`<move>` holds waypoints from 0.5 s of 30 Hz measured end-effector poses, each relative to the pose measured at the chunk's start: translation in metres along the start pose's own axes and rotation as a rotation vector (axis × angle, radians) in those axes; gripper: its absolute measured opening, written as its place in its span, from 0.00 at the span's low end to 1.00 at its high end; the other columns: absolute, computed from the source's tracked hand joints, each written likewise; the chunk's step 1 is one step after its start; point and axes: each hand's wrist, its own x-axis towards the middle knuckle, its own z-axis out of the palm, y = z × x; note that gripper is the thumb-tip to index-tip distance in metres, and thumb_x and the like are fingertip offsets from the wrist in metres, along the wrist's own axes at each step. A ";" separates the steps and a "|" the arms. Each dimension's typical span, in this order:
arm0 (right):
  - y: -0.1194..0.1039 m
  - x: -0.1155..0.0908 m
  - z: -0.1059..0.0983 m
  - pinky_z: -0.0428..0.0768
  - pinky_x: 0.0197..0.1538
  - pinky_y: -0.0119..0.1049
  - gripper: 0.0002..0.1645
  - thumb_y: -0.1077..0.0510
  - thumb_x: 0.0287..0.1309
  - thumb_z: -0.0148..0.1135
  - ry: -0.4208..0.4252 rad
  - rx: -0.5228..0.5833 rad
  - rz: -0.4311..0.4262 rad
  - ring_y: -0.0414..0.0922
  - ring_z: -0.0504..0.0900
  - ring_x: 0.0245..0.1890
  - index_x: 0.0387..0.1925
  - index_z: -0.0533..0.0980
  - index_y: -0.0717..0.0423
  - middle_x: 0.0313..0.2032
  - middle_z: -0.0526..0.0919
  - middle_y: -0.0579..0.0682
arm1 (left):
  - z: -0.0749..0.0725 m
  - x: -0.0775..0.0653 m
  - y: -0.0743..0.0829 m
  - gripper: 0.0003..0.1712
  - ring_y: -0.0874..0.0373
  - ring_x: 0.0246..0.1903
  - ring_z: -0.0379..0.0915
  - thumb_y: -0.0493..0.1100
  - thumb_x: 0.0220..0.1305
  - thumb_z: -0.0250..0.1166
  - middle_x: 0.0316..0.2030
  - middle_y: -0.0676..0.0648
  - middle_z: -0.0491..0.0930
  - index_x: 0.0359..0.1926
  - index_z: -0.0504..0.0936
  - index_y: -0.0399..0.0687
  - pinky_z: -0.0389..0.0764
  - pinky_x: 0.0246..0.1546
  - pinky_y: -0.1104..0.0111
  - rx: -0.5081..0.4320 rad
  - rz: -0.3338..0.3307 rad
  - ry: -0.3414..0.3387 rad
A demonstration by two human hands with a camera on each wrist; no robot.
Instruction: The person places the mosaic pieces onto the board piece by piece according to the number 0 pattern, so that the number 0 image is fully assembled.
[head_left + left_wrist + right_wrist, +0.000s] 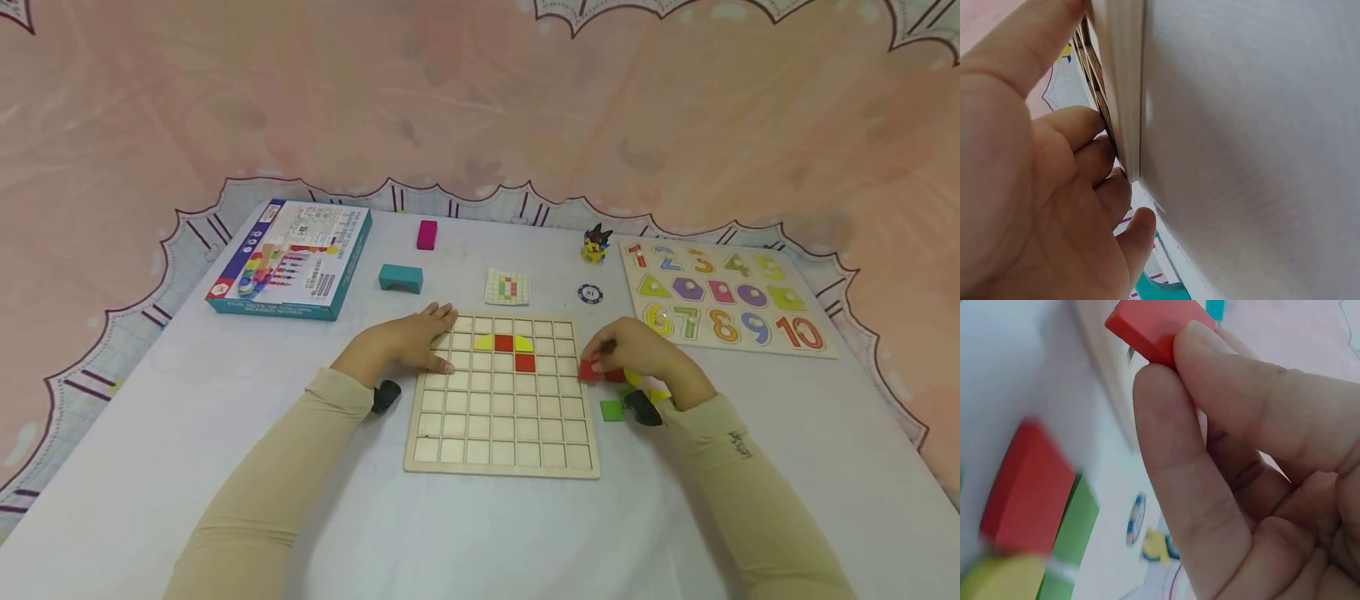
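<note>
A wooden grid board point(480, 429) lies in the middle of the table. Two red square tiles point(525, 363) and two yellow rounded tiles point(484, 343) sit in its upper cells. My left hand point(408, 339) rests on the board's upper left edge, fingers spread and thumb over the cells. At the board's right edge, my right hand point(637, 348) pinches a red square tile point(1160, 328) between thumb and forefinger. Under and beside that hand lie another red tile point(1032, 494), yellow pieces point(660, 395) and a green square tile point(612, 411).
Behind the board lies a small pattern card point(507, 287), with a poker chip point(590, 293) and a toy figure point(596, 244) to its right. A number puzzle point(738, 296) lies far right. Teal point(401, 277) and magenta blocks point(427, 235) and a flat box point(292, 258) stand left.
</note>
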 end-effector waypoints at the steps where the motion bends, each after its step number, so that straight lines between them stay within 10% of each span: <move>1: -0.002 0.002 0.001 0.75 0.39 0.33 0.08 0.67 0.50 0.63 -0.003 0.007 -0.006 0.43 0.75 0.33 0.34 0.82 0.62 0.32 0.83 0.50 | -0.001 0.000 0.000 0.54 0.49 0.71 0.24 0.56 0.56 0.64 0.72 0.46 0.36 0.72 0.40 0.46 0.39 0.70 0.52 -0.002 -0.002 -0.001; 15: -0.043 0.025 0.030 0.74 0.40 0.32 0.06 0.65 0.47 0.67 -0.048 -0.001 -0.084 0.41 0.75 0.32 0.31 0.83 0.58 0.30 0.83 0.47 | 0.000 0.001 -0.001 0.55 0.48 0.71 0.25 0.56 0.56 0.64 0.72 0.44 0.36 0.72 0.40 0.45 0.39 0.70 0.51 0.019 0.007 0.000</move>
